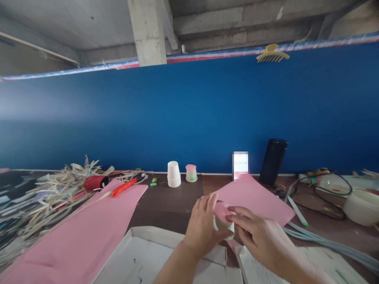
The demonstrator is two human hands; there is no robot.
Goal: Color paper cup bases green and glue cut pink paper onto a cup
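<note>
My left hand is wrapped round the side of a small white paper cup. A piece of pink paper covers the cup's top. My right hand is closed at the cup's right edge, its fingertips pressing the pink paper against the rim. Part of the cup is hidden by my fingers. Behind my hands lies a large pink sheet. A second small cup with a pink top and a green patch stands at the back, beside upside-down stacked white paper cups.
An open white cardboard tray lies in front. At left are another pink sheet, a red-handled tool, a red roll and tangled strips. At right stand a black cylinder, cables and a white tub.
</note>
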